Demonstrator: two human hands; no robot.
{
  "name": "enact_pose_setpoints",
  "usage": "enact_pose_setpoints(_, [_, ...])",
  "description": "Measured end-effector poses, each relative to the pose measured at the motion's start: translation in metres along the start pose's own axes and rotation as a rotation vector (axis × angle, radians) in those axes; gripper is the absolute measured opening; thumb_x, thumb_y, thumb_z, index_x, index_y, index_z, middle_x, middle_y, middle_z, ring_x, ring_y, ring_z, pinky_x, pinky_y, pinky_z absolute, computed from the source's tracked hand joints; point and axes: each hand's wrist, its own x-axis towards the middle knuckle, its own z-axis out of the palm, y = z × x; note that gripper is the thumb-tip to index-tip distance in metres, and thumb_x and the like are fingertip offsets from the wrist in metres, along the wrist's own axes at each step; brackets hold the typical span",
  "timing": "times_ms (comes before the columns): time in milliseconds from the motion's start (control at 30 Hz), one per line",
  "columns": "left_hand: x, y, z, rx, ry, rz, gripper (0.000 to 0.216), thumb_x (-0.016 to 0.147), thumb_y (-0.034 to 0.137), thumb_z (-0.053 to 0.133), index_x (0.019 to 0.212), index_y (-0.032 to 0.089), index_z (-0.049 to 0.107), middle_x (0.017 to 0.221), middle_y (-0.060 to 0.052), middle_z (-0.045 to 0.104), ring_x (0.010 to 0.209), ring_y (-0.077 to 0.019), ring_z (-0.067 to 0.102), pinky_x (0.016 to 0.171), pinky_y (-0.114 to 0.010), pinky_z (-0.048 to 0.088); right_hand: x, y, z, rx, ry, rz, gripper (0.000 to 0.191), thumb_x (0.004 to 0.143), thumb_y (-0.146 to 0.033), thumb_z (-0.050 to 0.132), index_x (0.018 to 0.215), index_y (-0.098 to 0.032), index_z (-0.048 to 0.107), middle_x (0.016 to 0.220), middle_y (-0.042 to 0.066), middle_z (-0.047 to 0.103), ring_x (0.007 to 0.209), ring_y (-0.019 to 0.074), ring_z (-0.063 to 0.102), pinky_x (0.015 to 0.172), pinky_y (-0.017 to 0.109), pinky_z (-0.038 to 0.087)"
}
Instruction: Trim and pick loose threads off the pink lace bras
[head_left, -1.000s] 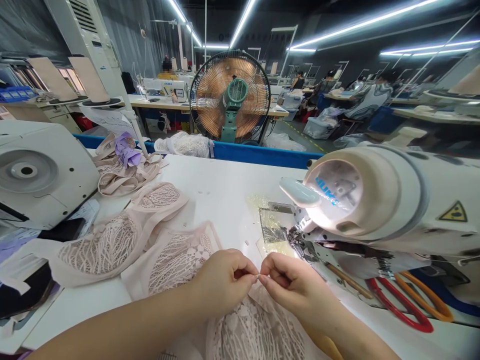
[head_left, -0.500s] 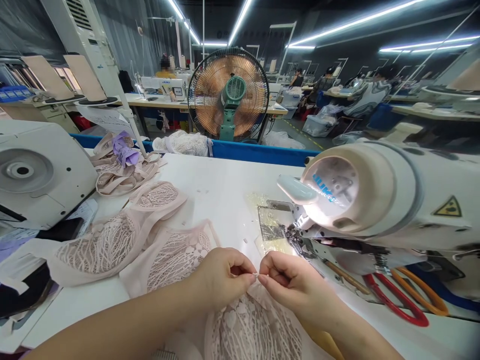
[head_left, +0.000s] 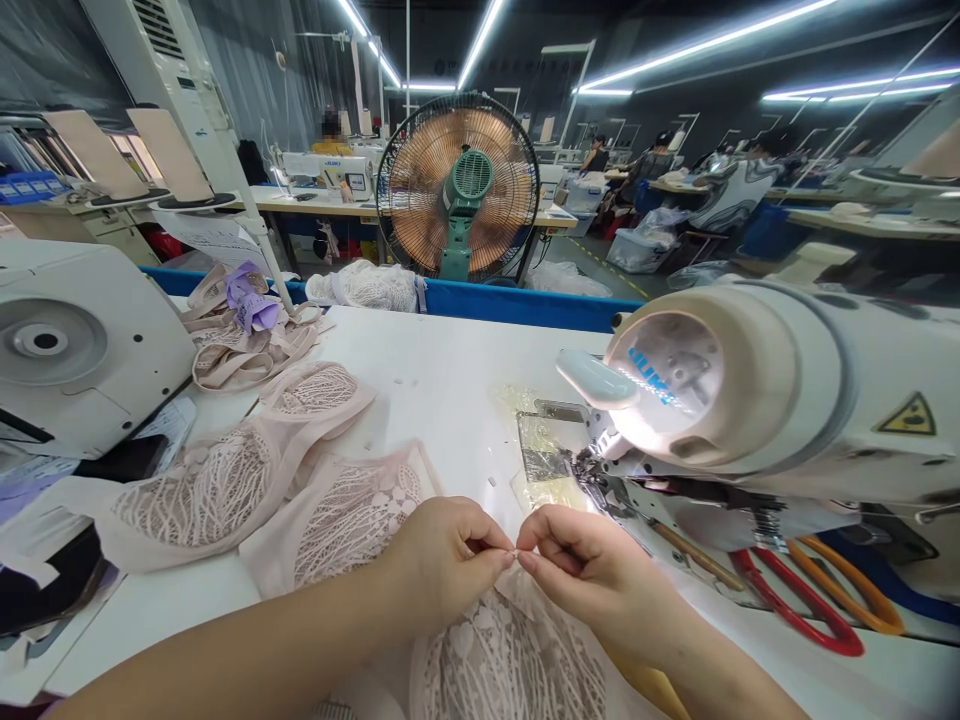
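A pale pink lace bra (head_left: pixel 517 650) lies below my two hands, close to the front of the table. My left hand (head_left: pixel 442 560) pinches a tiny pale bit at the bra's upper edge between thumb and forefinger. From the other side, my right hand (head_left: pixel 592 565) pinches the same spot, fingertips almost touching the left ones. Whether that bit is fabric edge or thread is too small to tell. More of the lace cups (head_left: pixel 360 515) spread out left of my left wrist, and another lace bra (head_left: pixel 217 490) lies beyond them.
At the right stands a sewing machine (head_left: pixel 675 370) with its lamp lit. Scissors with a red handle (head_left: pixel 799 605) and an orange handle (head_left: pixel 851 590) lie under it. Pink straps with a purple tie (head_left: pixel 251 300) are heaped at the back left. A large fan (head_left: pixel 457 190) stands beyond the table.
Almost nothing differs. Both hands keep the same pinch at the bra's edge, and the view has shifted very slightly.
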Motion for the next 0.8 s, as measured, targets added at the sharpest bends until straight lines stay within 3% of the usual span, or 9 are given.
enact_pose_setpoints(400, [-0.0021,-0.0019,0.0025,0.017,-0.019,0.053,0.014,0.071,0.018,0.055,0.073,0.014,0.068,0.072,-0.004,0.062,0.068,-0.0142,0.056,0.062,-0.024,0.042,0.0007,0.0006,0.0028,0.009,0.030,-0.036,0.010,0.073,-0.016,0.045,0.063,-0.019,0.045,0.051,-0.009,0.021,0.046,0.0083,0.023,0.044,0.021,0.021])
enact_pose_setpoints(633, [-0.0011,-0.0035,0.0055,0.024,0.053,0.077,0.011,0.068,0.013,0.054,0.068,0.013,0.064,0.068,-0.003,0.061,0.064,-0.0133,0.055,0.061,-0.023,0.042,0.0013,-0.0028,0.0054,-0.063,0.058,-0.088,0.012,0.073,-0.015,0.044,0.062,-0.019,0.043,0.050,-0.009,0.021,0.045,0.0082,0.024,0.044,0.021,0.021])
enact_pose_setpoints(800, [0.0007,-0.0051,0.0056,0.020,0.080,0.099,0.011,0.068,0.012,0.052,0.066,0.013,0.063,0.067,-0.002,0.059,0.064,-0.0125,0.054,0.060,-0.022,0.041,-0.0013,-0.0028,0.0004,-0.070,0.035,-0.036,0.008,0.076,-0.018,0.047,0.068,-0.018,0.048,0.051,-0.009,0.022,0.046,0.0087,0.025,0.044,0.021,0.021])
